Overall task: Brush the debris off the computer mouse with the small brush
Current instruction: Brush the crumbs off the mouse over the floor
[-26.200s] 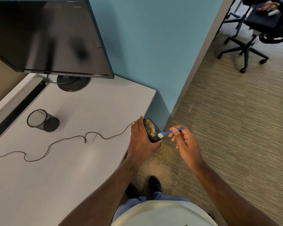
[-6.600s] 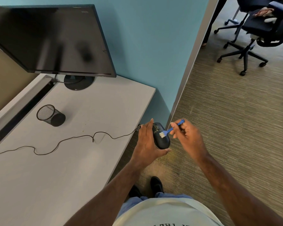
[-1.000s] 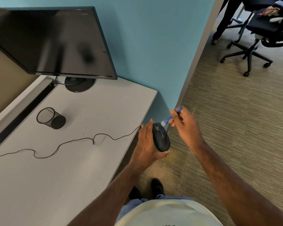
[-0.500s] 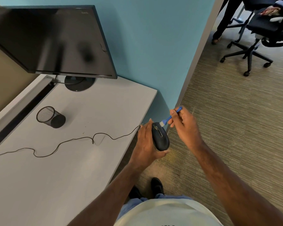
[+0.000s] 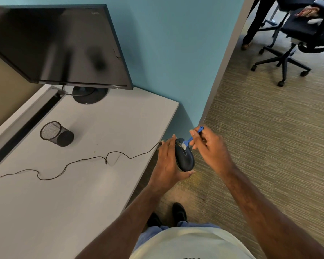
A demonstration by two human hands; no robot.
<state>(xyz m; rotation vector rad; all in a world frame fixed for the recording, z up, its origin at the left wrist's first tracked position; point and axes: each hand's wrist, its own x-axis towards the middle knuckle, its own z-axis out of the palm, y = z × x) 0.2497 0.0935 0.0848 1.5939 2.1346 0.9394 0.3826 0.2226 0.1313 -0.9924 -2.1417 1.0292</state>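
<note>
Mesh cup (image 5: 56, 133) lies tipped on desk (image 5: 82, 184), contents unseen.

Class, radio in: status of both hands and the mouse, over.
Left hand grips mouse off desk edge. Right hand pinches blue brush, bristles on mouse front. Nothing in the way.

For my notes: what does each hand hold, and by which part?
Left hand grips the mouse round its sides; right hand pinches the brush by its blue handle.
</note>
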